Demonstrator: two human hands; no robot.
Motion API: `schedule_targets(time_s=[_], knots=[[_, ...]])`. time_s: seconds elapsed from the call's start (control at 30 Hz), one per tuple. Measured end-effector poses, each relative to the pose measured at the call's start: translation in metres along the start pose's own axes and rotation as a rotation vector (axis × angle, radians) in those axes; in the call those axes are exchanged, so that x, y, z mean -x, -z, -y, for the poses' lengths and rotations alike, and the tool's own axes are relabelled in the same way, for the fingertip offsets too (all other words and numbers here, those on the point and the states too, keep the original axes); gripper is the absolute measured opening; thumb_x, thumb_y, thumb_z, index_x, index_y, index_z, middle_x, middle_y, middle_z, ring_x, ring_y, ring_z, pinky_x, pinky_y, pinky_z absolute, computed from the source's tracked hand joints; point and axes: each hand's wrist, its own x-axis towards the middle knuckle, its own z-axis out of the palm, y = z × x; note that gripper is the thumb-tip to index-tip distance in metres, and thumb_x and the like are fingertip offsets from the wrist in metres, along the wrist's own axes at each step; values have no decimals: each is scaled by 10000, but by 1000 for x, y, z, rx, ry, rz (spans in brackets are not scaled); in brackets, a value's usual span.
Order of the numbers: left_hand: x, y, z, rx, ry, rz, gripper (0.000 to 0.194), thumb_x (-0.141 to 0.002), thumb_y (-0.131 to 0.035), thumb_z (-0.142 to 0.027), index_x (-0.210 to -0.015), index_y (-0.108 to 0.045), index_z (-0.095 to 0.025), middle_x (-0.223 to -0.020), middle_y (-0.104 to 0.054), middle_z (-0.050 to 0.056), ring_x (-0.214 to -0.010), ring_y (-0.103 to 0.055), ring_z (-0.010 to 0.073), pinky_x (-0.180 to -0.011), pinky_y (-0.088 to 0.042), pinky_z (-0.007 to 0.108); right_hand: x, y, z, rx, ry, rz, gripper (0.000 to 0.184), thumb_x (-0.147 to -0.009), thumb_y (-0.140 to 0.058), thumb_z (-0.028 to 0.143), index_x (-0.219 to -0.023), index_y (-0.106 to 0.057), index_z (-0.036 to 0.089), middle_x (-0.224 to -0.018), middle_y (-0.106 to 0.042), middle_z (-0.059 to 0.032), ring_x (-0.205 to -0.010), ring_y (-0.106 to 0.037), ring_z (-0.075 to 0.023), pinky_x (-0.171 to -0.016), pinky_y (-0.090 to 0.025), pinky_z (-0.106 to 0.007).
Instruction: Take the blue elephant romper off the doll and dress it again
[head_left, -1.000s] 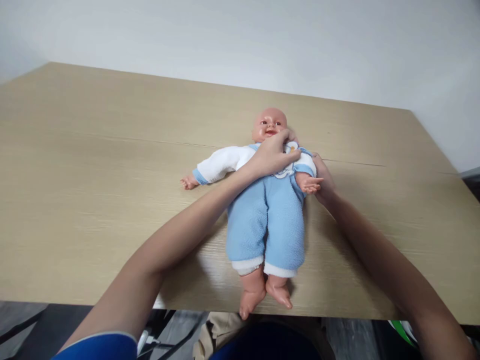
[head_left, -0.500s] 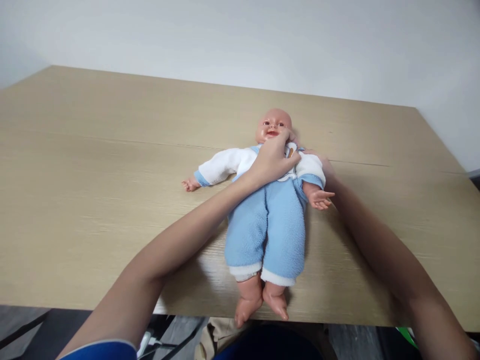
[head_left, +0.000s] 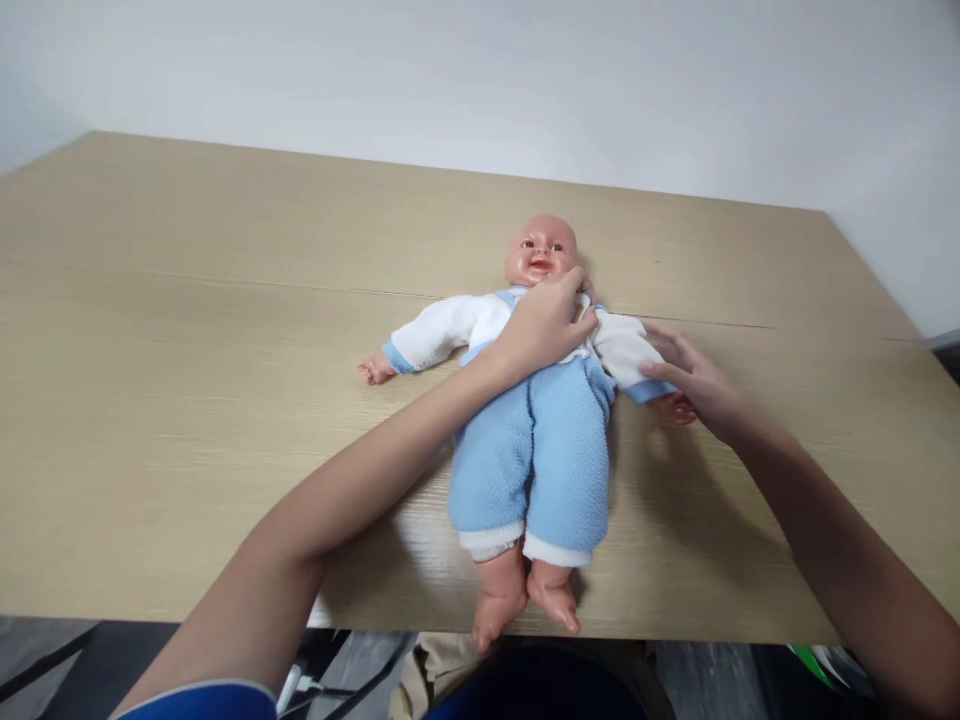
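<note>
A baby doll [head_left: 540, 250] in a white and light-blue fleece outfit lies on its back, feet toward me. My left hand [head_left: 551, 318] rests across its chest, fingers closed at the outfit's collar [head_left: 582, 304] just under the chin; the hand hides part of the chest. At the doll's arm on the right side, my right hand [head_left: 690, 375] has its thumb and fingers around the white sleeve [head_left: 621, 345] near the blue cuff. It partly covers the doll's small hand [head_left: 673, 408]. The other doll arm [head_left: 435, 335] is stretched out to the left.
The doll lies on a light wooden table [head_left: 225, 400] with a seam running across it. A pale wall [head_left: 480, 90] stands behind. The doll's feet [head_left: 499, 600] reach the near table edge. Below that edge, my legs and dark floor parts show.
My right hand has moved from behind the doll's shoulder down to the sleeve's cuff end. The doll's arm there is now swung further outward. My left hand stays at the collar.
</note>
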Motion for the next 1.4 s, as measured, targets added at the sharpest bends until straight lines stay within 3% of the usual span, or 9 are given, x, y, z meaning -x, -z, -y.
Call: schedule_targets(time_s=[0.17,0.27,0.4,0.53,0.67,0.8,1.07,1.23,1.4], knots=[[0,-1,0,-32,6,10,120,-1037,-612,-217,-1141,-664,-185,-1060,-785,106,-1025,-730,289,-858,-464,373,1,44,-19,108,1,-138,561,-745,-1010,624,-1181,-863,304,-1112,-853,-71,-924,-785,-260,-711,-659,-352],[0,0,0,-34,-6,22,109,-1033,-622,-220,-1128,-661,-184,-1070,-781,111,-1031,-729,286,-884,-475,370,-1,54,-33,186,72,-194,606,-745,-1007,678,-1189,-849,297,-1094,-849,-83,-875,-765,-257,-628,-618,-337],[0,1,1,-68,-6,26,140,-1072,-598,-286,-1153,-658,-189,-1044,-775,116,-990,-716,296,-864,-472,386,2,52,-41,374,152,-216,699,-846,-916,764,-1335,-796,280,-1163,-834,-112,-836,-744,-258,-582,-574,-342],[0,4,2,-146,-12,8,223,-1108,-552,-361,-1194,-661,-187,-1065,-772,145,-1025,-696,338,-943,-488,443,5,53,-44,675,336,-312,635,-946,-818,769,-1349,-802,277,-1253,-783,-149,-956,-737,-301,-854,-649,-486],[2,13,1,-233,-46,-59,222,-1101,-563,-355,-1204,-672,-193,-1191,-765,178,-1260,-646,400,-1186,-424,543,13,46,-37,835,496,-454,636,-978,-792,707,-1392,-773,225,-1320,-722,-192,-1131,-723,-382,-1106,-580,-648],[23,29,0,-215,-55,-142,261,-1086,-621,-389,-1272,-663,-211,-1414,-703,195,-1449,-554,443,-1271,-370,605,29,16,-20,791,677,-400,399,-1054,-719,524,-1338,-763,247,-1326,-734,-174,-1188,-711,-391,-1122,-554,-645],[108,51,44,93,108,-229,271,-1100,-583,-469,-1250,-583,-244,-1299,-698,139,-1141,-669,294,-1042,-578,465,27,-44,-15,215,319,142,388,-1066,-737,630,-1263,-744,295,-1157,-808,-59,-953,-735,-263,-809,-580,-396],[134,60,70,212,234,-61,388,-1120,-530,-626,-1137,-610,-247,-1121,-721,83,-1031,-667,283,-984,-551,443,-2,-46,-15,141,249,222,561,-936,-789,796,-804,-643,270,-751,-536,26,-724,-484,-191,-665,-422,-334],[131,63,75,414,285,21,431,-1062,-621,-672,-1038,-611,-242,-944,-624,28,-882,-576,230,-835,-507,373,-14,-50,-19,-111,90,143,617,-761,-904,789,-830,-538,297,-708,-425,60,-627,-357,-164,-558,-291,-301]])
